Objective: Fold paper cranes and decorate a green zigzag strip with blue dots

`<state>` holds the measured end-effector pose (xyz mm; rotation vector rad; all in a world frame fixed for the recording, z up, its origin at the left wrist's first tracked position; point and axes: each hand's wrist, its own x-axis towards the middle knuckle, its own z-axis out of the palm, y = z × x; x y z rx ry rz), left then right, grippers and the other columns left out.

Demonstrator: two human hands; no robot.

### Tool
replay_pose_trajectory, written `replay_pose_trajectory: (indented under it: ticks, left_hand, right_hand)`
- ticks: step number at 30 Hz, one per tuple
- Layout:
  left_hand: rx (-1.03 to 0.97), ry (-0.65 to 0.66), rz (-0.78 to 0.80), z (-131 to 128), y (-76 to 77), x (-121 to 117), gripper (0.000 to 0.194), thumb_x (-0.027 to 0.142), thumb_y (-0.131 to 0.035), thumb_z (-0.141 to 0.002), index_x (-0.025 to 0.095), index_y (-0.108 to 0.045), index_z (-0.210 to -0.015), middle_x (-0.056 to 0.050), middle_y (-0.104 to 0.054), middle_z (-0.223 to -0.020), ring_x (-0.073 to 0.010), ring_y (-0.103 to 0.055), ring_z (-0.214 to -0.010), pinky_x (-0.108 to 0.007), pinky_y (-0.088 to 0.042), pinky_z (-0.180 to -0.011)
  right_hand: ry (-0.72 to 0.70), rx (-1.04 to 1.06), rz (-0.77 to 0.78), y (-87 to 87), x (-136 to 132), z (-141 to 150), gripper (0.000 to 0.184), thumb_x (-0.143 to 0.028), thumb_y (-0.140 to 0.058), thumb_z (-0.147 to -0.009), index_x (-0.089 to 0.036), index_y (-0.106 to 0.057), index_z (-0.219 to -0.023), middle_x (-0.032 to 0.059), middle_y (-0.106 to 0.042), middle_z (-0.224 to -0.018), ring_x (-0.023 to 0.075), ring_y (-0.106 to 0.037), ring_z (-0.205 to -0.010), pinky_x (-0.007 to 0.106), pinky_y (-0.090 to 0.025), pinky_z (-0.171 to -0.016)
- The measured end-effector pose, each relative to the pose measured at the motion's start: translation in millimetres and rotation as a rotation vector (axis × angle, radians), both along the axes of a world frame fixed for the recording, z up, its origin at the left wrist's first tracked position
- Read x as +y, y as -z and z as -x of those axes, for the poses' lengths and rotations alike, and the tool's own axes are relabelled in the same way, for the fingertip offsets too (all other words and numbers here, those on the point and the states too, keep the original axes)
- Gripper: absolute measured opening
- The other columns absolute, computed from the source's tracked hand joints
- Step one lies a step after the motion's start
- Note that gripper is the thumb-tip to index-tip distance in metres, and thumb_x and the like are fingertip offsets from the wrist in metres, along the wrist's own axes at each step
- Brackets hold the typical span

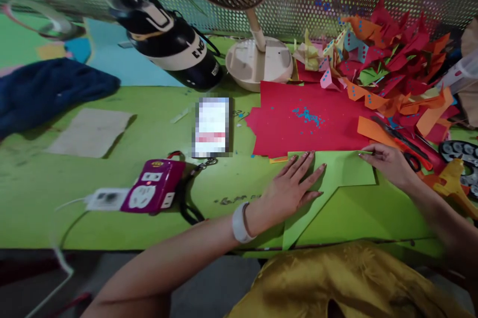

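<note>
A light green sheet of paper (pixel 347 171) with a folded, slanted edge lies at the table's front edge. My left hand (pixel 286 188), with a pale band on its wrist, rests flat on the paper's left part, fingers spread. At the upper right part of the sheet, my right hand (pixel 388 161) pinches its edge between thumb and fingers. Just beyond the green sheet is a red sheet (pixel 284 104), scattered with small blue paper bits (pixel 308 116). Orange-handled scissors (pixel 405 144) lie close to my right hand.
Cut and folded coloured papers (pixel 396 54) are heaped at the back right. A fan base (pixel 276 66) and a black bottle (pixel 175 44) stand behind. Left of my hands lie a phone (pixel 211 126), a purple power adapter (pixel 157 183) with a white cord, and dark blue cloth (pixel 52 89).
</note>
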<state>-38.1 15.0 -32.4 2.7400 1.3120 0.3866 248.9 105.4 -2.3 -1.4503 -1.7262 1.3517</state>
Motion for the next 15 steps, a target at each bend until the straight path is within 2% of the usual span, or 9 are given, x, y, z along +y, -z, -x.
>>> replay_pose_trajectory:
  ticks: [5,10,12,15]
  left_hand:
    - [-0.010,-0.005,0.001,-1.2,-2.7,-1.3,0.061,0.046,-0.046,-0.099,0.017,-0.036,-0.151,-0.022,-0.037,-0.156,-0.0320,-0.034,-0.146,-0.049,-0.035,-0.116]
    - [-0.036,-0.023,0.018,-1.2,-3.1,-1.9,0.060,0.047,-0.045,-0.100,0.016,-0.037,-0.151,-0.021,-0.036,-0.157,-0.0311,-0.032,-0.147,-0.049,-0.034,-0.117]
    - [-0.034,-0.019,0.010,-0.7,-3.7,-1.5,0.060,0.047,-0.044,-0.100,0.014,-0.038,-0.150,-0.022,-0.037,-0.156,-0.0309,-0.033,-0.146,-0.048,-0.035,-0.116]
    - [-0.042,-0.019,-0.005,0.2,-3.9,-1.2,0.059,0.047,-0.044,-0.100,0.013,-0.041,-0.148,-0.022,-0.040,-0.154,-0.0304,-0.035,-0.145,-0.047,-0.036,-0.116]
  right_hand:
    - [0.015,-0.029,0.007,-0.1,-0.8,-1.8,0.042,-0.056,-0.073,-0.074,-0.020,-0.068,-0.095,0.0021,-0.067,-0.071,0.0156,-0.062,-0.062,0.028,-0.049,-0.055]
    - [-0.050,-0.128,-0.057,0.5,-2.5,-4.9,0.038,-0.051,-0.066,-0.083,-0.020,-0.067,-0.105,-0.0030,-0.057,-0.059,0.0140,-0.056,-0.054,0.026,-0.045,-0.050]
    - [-0.076,-0.202,-0.182,1.3,-4.5,-5.1,0.037,-0.048,-0.062,-0.088,-0.021,-0.067,-0.111,-0.0007,-0.060,-0.066,0.0148,-0.058,-0.057,0.028,-0.048,-0.053]
    - [-0.095,-0.414,-0.544,0.9,-10.3,-2.1,0.030,-0.041,-0.057,-0.093,-0.023,-0.069,-0.114,0.0084,-0.068,-0.096,0.0215,-0.066,-0.080,0.038,-0.055,-0.070]
